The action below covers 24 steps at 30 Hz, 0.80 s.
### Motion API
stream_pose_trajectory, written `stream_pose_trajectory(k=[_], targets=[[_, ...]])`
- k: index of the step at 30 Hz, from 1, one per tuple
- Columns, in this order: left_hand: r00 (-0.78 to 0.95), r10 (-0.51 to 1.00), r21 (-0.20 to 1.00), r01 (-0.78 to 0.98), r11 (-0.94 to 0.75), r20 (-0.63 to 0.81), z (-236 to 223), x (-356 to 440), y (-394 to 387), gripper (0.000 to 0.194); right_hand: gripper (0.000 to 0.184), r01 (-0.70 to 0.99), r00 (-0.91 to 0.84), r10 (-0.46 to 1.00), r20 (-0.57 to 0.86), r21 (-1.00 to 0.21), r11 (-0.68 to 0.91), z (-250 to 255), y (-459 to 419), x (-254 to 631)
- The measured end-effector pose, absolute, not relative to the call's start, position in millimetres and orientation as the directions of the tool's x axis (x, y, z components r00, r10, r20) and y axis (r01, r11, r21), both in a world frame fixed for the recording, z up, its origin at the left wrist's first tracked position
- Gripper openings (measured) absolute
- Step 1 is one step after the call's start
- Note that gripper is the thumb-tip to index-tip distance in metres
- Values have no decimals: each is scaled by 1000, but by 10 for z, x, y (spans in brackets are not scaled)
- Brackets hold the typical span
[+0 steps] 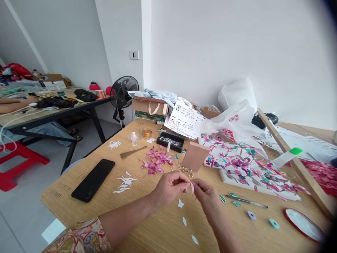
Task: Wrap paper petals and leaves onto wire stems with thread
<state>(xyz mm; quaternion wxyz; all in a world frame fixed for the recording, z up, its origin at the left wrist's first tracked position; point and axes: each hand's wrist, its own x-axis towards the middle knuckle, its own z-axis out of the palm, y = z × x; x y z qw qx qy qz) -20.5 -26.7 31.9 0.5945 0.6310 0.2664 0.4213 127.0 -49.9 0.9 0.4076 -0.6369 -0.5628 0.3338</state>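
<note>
Between my two hands is a small pink petal (192, 187), pinched at its edges above the wooden table (147, 228). My left hand (171, 188) has thumb and forefinger closed on its left side. On the other side the fingers of my right hand (206, 196) are pressed together at the petal; their tips are partly hidden. Below my hands lie several white petal-shaped pieces (184, 221). A pile of pink petals (158, 160) is spread just beyond my left hand. Near my right hand are green-edged leaf pieces (222, 198), a pen (247, 201) and small thread spools (251, 215).
A black phone (93, 180) and white cutouts (125, 183) lie left. Behind the petals stand a small bottle (134, 139), a black box (170, 141) and a brown block (195, 157). Flower pieces cover a white sheet (260, 188) at right. Another person's arm (13, 104) rests on the far table.
</note>
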Motion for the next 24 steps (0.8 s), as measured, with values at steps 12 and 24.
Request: stream_pose_trajectory(k=[12,24], targets=[[436,788,783,249,-570,435,190,-194,-132,14,37,714,124,964,236,-696,78,361,-1034,857],[531,812,969,-96,-226,242,307,-181,-313,8,31,390,180,983,15,-919,-58,168,-449,1347]])
